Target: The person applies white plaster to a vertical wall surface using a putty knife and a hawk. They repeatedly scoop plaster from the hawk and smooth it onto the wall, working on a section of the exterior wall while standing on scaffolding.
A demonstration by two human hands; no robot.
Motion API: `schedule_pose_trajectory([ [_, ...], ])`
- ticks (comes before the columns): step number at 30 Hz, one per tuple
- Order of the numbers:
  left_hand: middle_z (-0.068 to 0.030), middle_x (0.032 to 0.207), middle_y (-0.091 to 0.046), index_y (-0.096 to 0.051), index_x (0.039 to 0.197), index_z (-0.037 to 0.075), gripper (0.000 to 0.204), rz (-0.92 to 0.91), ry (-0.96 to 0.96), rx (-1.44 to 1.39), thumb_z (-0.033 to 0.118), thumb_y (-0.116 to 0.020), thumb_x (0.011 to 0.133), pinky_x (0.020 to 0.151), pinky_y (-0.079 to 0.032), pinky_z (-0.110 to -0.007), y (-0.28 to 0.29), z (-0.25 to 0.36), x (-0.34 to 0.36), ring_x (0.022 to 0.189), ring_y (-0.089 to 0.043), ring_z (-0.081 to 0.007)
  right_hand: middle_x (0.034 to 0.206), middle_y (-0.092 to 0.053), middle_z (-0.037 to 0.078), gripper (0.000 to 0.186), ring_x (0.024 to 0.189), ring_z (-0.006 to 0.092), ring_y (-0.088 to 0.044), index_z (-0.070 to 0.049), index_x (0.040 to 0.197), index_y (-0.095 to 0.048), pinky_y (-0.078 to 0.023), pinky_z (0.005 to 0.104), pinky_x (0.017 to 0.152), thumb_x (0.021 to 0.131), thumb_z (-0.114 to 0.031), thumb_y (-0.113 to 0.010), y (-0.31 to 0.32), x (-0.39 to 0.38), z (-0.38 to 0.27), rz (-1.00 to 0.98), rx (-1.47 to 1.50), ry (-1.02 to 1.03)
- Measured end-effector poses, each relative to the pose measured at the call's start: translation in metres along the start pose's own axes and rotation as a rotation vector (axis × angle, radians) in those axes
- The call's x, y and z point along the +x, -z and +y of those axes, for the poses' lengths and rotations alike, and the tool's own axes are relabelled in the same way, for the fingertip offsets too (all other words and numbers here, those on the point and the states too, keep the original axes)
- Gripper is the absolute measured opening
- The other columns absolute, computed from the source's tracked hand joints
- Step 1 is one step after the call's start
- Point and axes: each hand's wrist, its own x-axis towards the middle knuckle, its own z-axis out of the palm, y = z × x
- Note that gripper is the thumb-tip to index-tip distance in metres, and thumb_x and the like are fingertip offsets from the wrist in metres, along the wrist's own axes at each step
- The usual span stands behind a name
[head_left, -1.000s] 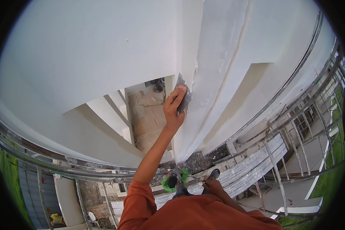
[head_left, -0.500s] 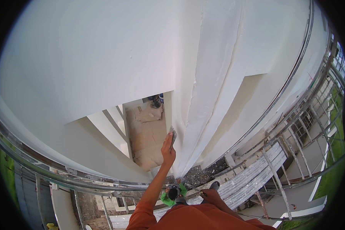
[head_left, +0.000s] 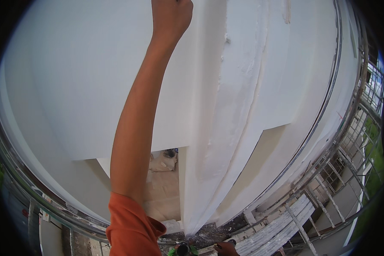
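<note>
Plain white wall [head_left: 89, 89] backs the left hand [head_left: 174, 16].

Left sleeve [head_left: 132, 224] is short, plain rust-orange fabric, creased, with a loose cuff [head_left: 158, 226] flaring out. Forearm [head_left: 136, 106] and left hand [head_left: 173, 16] are bare.

The left head camera is looking out from the person's head, facing the white wall [head_left: 81, 85] and tilting steeply down. The left forearm [head_left: 136, 115] is filling the middle, close to the lens, and the left hand [head_left: 175, 16] is being cut by the picture's top edge. Past the wall's lower edge, floor [head_left: 163, 196] is showing farther off; boards [head_left: 275, 228] are lying well below. Straight edges are bending toward the dark rim.
</note>
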Motion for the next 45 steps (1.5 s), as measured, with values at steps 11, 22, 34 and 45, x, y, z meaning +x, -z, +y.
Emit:
schedule_pose_trajectory([
  [11,-0.0146,0.133,-0.058,-0.054,0.134,0.006,0.036,-0.100,-0.388,-0.047,0.008,-0.043,0.099,0.108,-0.038,-0.046,-0.010,-0.006,-0.012,0.127,-0.051,-0.0317,0.101,-0.059,0.028,0.039,0.083,0.0434,-0.053,-0.018,0.122,-0.061,-0.042,0.0531,0.076,0.084,-0.025,-0.062,0.031,-0.008,0.024,0.044,0.043,-0.017],
  [22,-0.0054,0.135,-0.058,-0.062,0.129,0.020,0.087,-0.296,-0.026,-0.171,-0.022,-0.038,0.057,0.114,-0.016,-0.061,0.006,-0.071,-0.226,0.122,-0.055,-0.0302,0.085,-0.068,0.015,0.035,0.081,0.0361,-0.066,-0.009,0.103,-0.068,-0.052,0.0446,0.070,0.086,-0.039,-0.063,0.039,0.008,0.023,-0.192,0.000,-0.007],
  [34,-0.0127,0.138,-0.054,-0.063,0.126,0.011,0.078,-0.358,0.339,-0.268,-0.023,-0.041,0.060,0.117,-0.020,-0.049,0.031,-0.114,-0.481,0.133,-0.046,-0.0312,0.087,-0.067,0.016,0.031,0.083,0.0364,-0.064,-0.007,0.103,-0.065,-0.050,0.0463,0.071,0.085,-0.033,-0.065,0.028,0.013,0.001,-0.208,-0.011,0.016],
  [45,-0.0165,0.136,-0.055,-0.061,0.128,0.008,0.074,-0.348,0.537,-0.177,-0.022,-0.040,0.063,0.116,-0.023,-0.047,0.052,-0.106,-0.588,0.134,-0.044,-0.0316,0.083,-0.067,0.016,0.034,0.081,0.0370,-0.065,-0.011,0.108,-0.065,-0.050,0.0451,0.071,0.085,-0.036,-0.066,0.006,-0.019,0.013,-0.170,0.007,-0.019],
])
